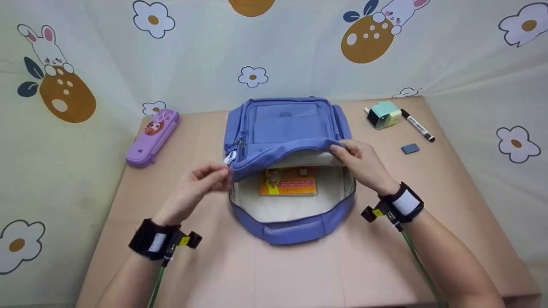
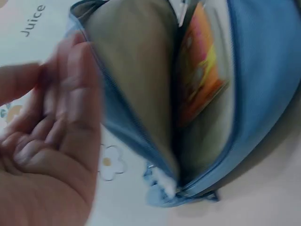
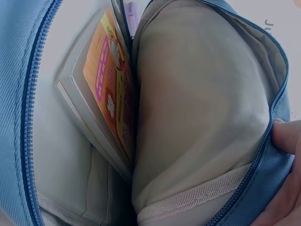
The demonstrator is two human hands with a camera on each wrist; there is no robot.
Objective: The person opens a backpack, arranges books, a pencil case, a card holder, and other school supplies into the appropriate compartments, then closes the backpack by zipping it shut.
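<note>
A blue backpack [image 1: 291, 124] lies on the table with its main compartment unzipped. My right hand [image 1: 361, 164] pinches the edge of the front flap [image 3: 256, 179] between thumb and fingers and holds it raised. Beside the flap's left corner is my left hand [image 1: 201, 186], its fingers loosely bent and nothing seen in them; it is blurred in the left wrist view. Inside the pale lining rests an orange-covered book [image 1: 293, 182], and pale page edges [image 3: 77, 106] show beneath its cover in the right wrist view. A white zipper pull [image 1: 230, 158] hangs at the left corner.
At the table's left edge lies a purple pencil case [image 1: 152, 139]. Toward the back right stand a mint-green pencil sharpener [image 1: 384, 114], a black-and-white marker [image 1: 418, 125] and a small blue eraser [image 1: 410, 149]. A patterned cloth [image 1: 201, 55] hangs behind the table.
</note>
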